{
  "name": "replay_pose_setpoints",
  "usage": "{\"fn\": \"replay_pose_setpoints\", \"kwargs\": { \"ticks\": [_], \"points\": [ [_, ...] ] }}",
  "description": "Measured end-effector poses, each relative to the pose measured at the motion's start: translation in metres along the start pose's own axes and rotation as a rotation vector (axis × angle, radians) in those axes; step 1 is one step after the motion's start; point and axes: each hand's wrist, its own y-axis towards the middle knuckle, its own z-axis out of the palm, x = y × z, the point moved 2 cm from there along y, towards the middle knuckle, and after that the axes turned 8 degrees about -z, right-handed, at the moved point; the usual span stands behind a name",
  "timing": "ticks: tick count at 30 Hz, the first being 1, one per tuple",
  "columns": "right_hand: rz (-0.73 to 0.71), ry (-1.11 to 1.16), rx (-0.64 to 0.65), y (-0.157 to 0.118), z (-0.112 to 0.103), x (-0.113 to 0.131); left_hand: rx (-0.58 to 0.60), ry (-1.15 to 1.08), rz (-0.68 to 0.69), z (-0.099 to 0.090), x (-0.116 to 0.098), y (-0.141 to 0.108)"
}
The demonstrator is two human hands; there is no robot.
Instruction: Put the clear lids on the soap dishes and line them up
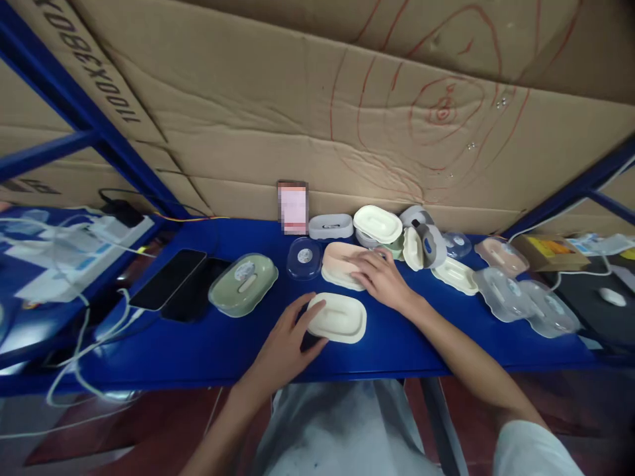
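Note:
My left hand (292,334) curls around the left end of a cream oval tray (340,318), thumb at the near edge and fingers at the far edge. Just beyond it lies a peach shallow dish (337,259) with a cream rim. My right hand (380,274) reaches over the right side of this dish, its stretched fingers resting on it. A clear lid with a round label (304,258) lies left of the peach dish. Farther left is a green soap-box-like container (244,284) under a clear cover with a label.
Behind my right hand are a grey oval piece (331,226), a stacked cream tray (378,223) and several grey and cream parts. Clear covers (550,307) lie at the right. A phone (169,279) and cables are at left; cardboard (238,119) stands behind the blue table (391,350).

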Motion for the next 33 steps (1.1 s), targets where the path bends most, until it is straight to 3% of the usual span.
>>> {"fn": "replay_pose_setpoints", "kwargs": {
  "ticks": [4, 7, 10, 14, 18, 22, 29, 33],
  "points": [
    [-0.114, 0.007, -0.059, -0.043, -0.017, 0.043, -0.026, 0.018, 0.047, 0.002, -0.001, 0.000],
    [-0.153, -0.053, -0.049, -0.064, -0.011, 0.078, -0.008, 0.023, 0.098, 0.004, 0.000, 0.000],
    [-0.160, 0.003, -0.015, -0.068, 0.001, 0.099, 0.035, 0.023, 0.167, 0.006, 0.002, 0.000],
    [-0.187, 0.118, 0.023, -0.059, 0.009, 0.104, 0.003, 0.020, 0.159, 0.004, 0.003, 0.003],
    [-0.185, 0.077, 0.031, -0.061, 0.015, 0.105, -0.067, 0.027, 0.183, -0.003, 0.002, 0.004],
    [-0.132, 0.019, 0.032, -0.071, 0.020, 0.111, -0.003, 0.020, 0.213, -0.013, 0.008, 0.011],
    [-0.077, 0.107, 0.009, -0.081, 0.012, 0.113, -0.090, 0.311, -0.001, -0.009, 0.023, 0.041],
    [0.018, 0.166, -0.017, -0.096, 0.007, 0.106, -0.055, 0.296, 0.010, -0.002, 0.011, 0.028]
  ]
}}
